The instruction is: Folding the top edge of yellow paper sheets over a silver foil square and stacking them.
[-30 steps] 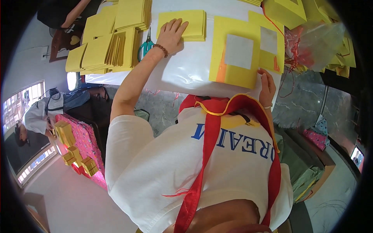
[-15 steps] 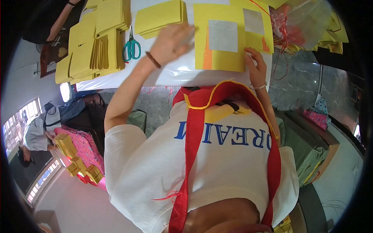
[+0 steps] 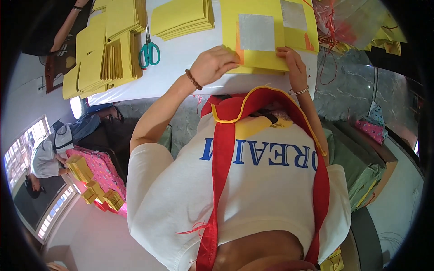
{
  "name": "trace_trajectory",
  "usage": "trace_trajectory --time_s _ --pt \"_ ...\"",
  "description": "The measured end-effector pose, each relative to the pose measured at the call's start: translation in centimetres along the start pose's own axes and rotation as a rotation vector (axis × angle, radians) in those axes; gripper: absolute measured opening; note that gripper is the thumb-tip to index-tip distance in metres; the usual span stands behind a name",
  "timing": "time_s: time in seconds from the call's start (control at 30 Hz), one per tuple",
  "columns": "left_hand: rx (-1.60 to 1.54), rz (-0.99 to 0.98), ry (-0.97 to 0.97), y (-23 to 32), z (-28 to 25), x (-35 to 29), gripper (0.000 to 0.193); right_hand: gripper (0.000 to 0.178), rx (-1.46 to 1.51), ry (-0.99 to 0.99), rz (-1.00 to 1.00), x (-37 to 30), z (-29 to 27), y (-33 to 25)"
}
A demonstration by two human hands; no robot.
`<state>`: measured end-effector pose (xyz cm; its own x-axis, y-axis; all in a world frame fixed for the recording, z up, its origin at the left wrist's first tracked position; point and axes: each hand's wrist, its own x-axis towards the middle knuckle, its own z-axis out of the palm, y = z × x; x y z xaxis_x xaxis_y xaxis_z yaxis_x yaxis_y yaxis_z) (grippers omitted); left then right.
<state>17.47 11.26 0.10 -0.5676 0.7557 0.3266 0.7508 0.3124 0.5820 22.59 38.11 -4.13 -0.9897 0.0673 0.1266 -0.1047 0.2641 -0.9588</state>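
Observation:
A yellow paper sheet (image 3: 264, 58) with a silver rectangle (image 3: 257, 32) and an orange strip lies before me at the table's near edge. My left hand (image 3: 213, 65) is closed on its near left corner, fingers bent over the edge. At the near right corner, my right hand (image 3: 294, 67) grips the edge between fingers and thumb. The near edge looks slightly raised, with another yellow layer under it. A second silver rectangle (image 3: 294, 15) shows on yellow paper farther right. Left of my hands lie teal-handled scissors (image 3: 149, 53) and a folded yellow paper stack (image 3: 183, 19).
Piled yellow paper bundles (image 3: 95, 67) cover the table's left side. Red string (image 3: 326, 31) and a clear plastic bag (image 3: 357, 20) are at the right. Another person's arm (image 3: 65, 29) is at far left. A person (image 3: 47, 156) stands by a pink-covered surface behind.
My left hand has come down and right from above the table onto the sheet's near left corner. My right hand has moved slightly up and left along the near edge.

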Motion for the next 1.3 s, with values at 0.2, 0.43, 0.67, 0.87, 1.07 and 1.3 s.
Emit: trace_trajectory --time_s 0.2,0.43,0.67,0.87,1.07,1.3 --pt "-0.124 -0.255 -0.091 -0.1 -0.9 0.9 0.017 0.035 0.112 0.019 0.056 0.1 0.2 0.3" --pt "-0.288 -0.466 -0.104 -0.8 -0.7 0.9 0.016 0.040 0.129 0.026 0.071 0.0 0.6 0.8" --pt "-0.500 -0.554 -0.153 -1.8 -0.9 1.2 0.015 0.046 0.095 -0.010 0.054 0.2 0.1 0.6" --pt "-0.608 -0.611 -0.188 -2.1 -1.1 1.7 0.015 0.046 0.155 -0.023 0.110 0.2 -0.1 1.1" --pt "-0.682 -0.614 -0.222 -2.7 -1.0 1.8 0.016 0.043 0.169 -0.041 0.106 0.3 -0.4 1.5" --pt "-0.690 -0.573 -0.240 -3.2 -0.7 1.7 0.016 0.047 0.047 -0.070 0.031 0.1 -0.5 1.1"
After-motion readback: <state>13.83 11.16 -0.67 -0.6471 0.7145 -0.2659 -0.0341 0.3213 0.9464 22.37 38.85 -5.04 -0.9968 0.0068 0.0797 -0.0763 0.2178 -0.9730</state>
